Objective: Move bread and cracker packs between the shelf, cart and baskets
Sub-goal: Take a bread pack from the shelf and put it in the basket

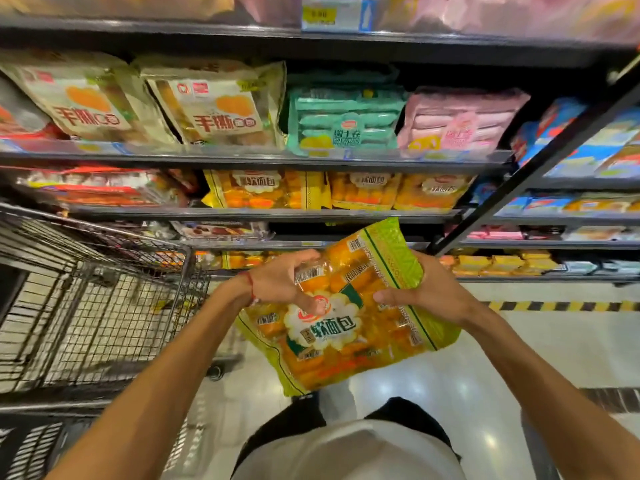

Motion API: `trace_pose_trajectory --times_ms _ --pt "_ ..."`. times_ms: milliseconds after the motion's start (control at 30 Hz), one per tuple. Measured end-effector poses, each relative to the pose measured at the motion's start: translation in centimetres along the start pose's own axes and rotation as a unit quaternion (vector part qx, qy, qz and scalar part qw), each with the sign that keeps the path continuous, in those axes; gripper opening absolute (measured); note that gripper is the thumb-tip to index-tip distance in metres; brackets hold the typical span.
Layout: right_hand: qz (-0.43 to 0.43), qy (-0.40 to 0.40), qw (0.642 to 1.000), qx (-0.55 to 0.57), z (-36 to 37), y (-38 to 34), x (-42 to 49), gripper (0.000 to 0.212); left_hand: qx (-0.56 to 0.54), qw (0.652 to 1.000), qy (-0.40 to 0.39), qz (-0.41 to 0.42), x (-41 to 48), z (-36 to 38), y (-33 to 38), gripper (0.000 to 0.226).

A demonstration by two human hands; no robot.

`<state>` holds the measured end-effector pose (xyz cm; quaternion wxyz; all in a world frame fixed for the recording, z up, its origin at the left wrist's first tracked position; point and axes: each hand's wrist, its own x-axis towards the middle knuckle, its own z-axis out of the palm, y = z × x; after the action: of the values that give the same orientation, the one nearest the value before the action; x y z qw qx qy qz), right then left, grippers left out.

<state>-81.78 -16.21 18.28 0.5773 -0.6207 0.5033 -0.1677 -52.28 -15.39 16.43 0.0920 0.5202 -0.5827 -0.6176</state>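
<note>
Between shelf and cart, held in mid-air above the floor (485, 358): one bread pack (349, 317), yellow-green film bag, printed face up, tilted with its top end towards the shelf (263, 214).

Holding: left hand (284, 282) curled over the pack's upper left edge, thumb pressed on the front face. Right hand (422, 289) wrapped round the right side, thumb across the front. Both hands grip the pack; neither is free.

Contents: many small wrapped buns, visible through the clear window.

Handling (judged): light for its bulk. Soft and easily crushed; a hard squeeze in the middle would likely dent the buns. Film looks glossy, so probably slippery, and the bag is floppy enough to sag if held at one end.

Where to hold: the two long sides, as now, or the sealed end flaps, with spread fingers and light pressure.

Nearby: wire cart (104, 289) just to the left, basket open. Matching packs (363, 190) stand on the shelf ahead.
</note>
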Motion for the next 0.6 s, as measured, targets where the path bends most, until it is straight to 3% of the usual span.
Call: trace_pose_trajectory --times_ms 100,167,267,333,467,533,600 --pt "-0.012 0.021 0.999 0.042 -1.5 0.9 -1.1 0.055 0.019 0.999 0.014 -0.023 1.2 0.5 1.5 0.082" --pt "-0.018 0.047 0.997 0.065 -2.8 1.7 -1.9 0.061 0.063 0.995 0.078 -0.011 1.8 1.4 1.6 0.098" --pt "-0.018 0.089 0.989 0.115 -5.4 2.8 -3.4 0.064 0.141 0.959 0.246 0.011 1.7 3.1 1.2 0.129" --pt "-0.019 0.097 0.986 0.134 -7.5 3.5 -4.4 0.073 0.012 0.952 0.305 0.016 1.3 4.5 0.4 0.138" --pt "-0.017 0.118 0.980 0.157 -11.0 4.5 -6.2 0.103 -0.232 0.925 0.298 -0.051 1.5 7.9 -0.1 0.155" --pt "-0.011 0.123 0.979 0.164 -12.1 5.0 -6.8 0.113 -0.300 0.913 0.268 -0.076 2.4 9.8 0.7 0.144" --pt "-0.003 0.122 0.975 0.183 -12.7 5.8 -7.2 0.113 -0.350 0.902 0.245 -0.071 3.3 11.6 1.9 0.091"
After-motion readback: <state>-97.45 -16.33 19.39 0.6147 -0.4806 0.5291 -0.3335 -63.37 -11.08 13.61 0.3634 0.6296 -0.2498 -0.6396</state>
